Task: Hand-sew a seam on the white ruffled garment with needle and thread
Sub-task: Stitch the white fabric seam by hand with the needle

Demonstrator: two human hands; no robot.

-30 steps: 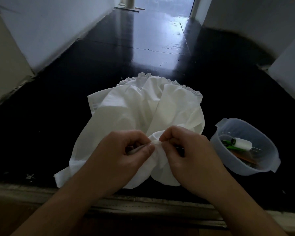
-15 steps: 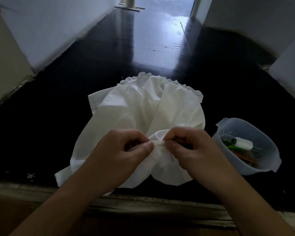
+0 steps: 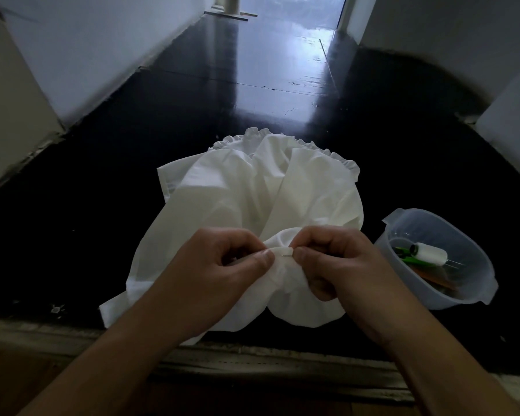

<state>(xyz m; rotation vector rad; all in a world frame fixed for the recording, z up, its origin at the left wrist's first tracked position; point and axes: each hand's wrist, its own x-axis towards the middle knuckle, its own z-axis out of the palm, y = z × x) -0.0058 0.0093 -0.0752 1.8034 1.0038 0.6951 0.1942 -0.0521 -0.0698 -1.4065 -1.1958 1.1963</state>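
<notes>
The white ruffled garment (image 3: 252,193) lies bunched on a dark glossy floor, its frilled edge at the far side. My left hand (image 3: 222,265) pinches a fold of the cloth between thumb and fingers at the near middle. My right hand (image 3: 330,259) pinches the thin needle (image 3: 286,256), whose short metal tip shows between the two thumbs, lying across the fold. The thread is too fine to see.
A translucent plastic tub (image 3: 478,283) stands on the floor to the right, holding a white thread spool (image 3: 430,254), green-handled tools and orange items. A worn step edge (image 3: 252,364) runs along the near side. White walls flank the dark floor on both sides.
My right hand has shifted slightly right and its grip has settled on the needle; the fold between the thumbs has lifted a little. The garment's near lobe has bulged outward.
</notes>
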